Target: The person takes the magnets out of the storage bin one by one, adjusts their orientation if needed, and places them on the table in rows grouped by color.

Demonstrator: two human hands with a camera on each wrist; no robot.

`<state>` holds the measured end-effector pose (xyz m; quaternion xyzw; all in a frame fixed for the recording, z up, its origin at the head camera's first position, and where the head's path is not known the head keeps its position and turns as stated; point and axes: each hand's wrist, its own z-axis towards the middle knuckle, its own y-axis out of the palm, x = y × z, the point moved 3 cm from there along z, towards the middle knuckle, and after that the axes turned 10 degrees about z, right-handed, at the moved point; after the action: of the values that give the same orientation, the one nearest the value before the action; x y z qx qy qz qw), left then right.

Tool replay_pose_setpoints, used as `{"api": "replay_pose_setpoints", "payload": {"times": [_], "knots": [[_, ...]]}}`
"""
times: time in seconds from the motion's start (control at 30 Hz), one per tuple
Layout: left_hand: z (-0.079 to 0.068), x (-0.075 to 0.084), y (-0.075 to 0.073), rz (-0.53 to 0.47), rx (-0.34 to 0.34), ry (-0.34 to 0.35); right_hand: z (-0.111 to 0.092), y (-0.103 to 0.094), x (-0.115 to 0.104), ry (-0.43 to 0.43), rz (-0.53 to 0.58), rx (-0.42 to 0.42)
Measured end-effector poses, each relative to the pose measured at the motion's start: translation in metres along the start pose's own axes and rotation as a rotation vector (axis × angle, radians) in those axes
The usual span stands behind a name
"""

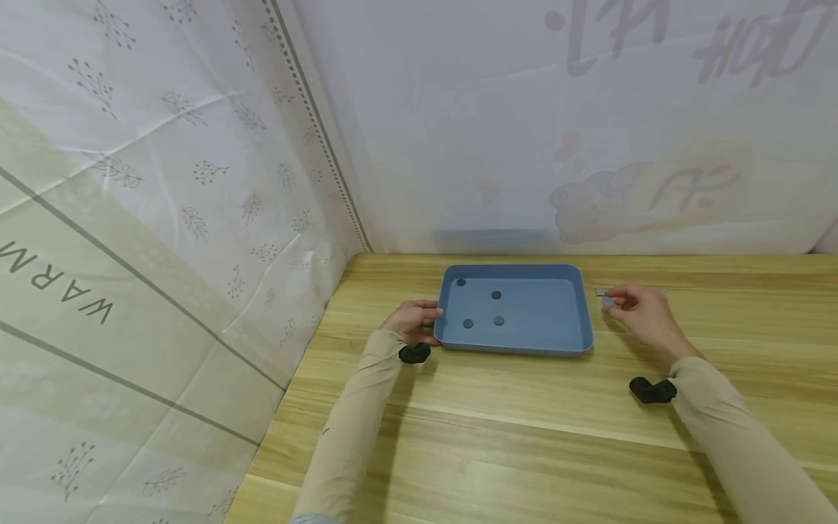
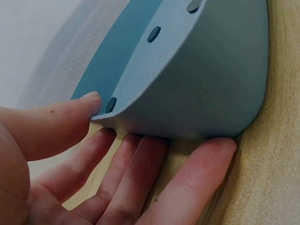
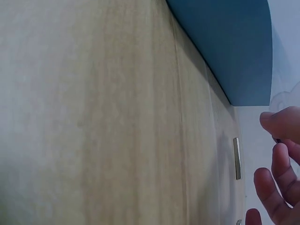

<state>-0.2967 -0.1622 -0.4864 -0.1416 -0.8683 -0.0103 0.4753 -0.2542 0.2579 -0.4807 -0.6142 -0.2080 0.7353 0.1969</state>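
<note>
A shallow blue tray (image 1: 524, 348) lies on the wooden table, with several grey coins (image 1: 499, 320) spread over its left half. At its left end my left hand (image 1: 414, 320) grips the tray wall. In the left wrist view the thumb (image 2: 75, 115) hooks over the rim while the other fingers lie against the outside and lower edge. Just right of the tray, my right hand (image 1: 644, 316) pinches a round silver coin (image 1: 608, 301) between thumb and fingers, above the table. Only a thin edge of that coin shows in the right wrist view.
A flat silvery piece (image 3: 236, 158) lies on the table by the right hand, with another small piece (image 3: 239, 222) near it, partly cut off. Printed cloth (image 1: 425, 145) hangs behind and to the left of the table (image 1: 497, 437).
</note>
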Motion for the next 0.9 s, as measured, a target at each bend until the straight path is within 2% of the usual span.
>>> {"api": "replay_pose_setpoints", "payload": {"times": [0.27,0.6,0.9], "knots": [[0.001,0.000,-0.001,0.010,0.007,-0.007,0.002,0.005,0.001,0.015,-0.009,-0.019],[0.000,0.000,-0.002,0.033,0.011,-0.008,0.004,0.010,0.006,0.080,-0.040,-0.075],[-0.001,0.001,-0.001,0.032,-0.010,0.000,0.004,0.012,0.003,0.114,-0.047,-0.094]]}}
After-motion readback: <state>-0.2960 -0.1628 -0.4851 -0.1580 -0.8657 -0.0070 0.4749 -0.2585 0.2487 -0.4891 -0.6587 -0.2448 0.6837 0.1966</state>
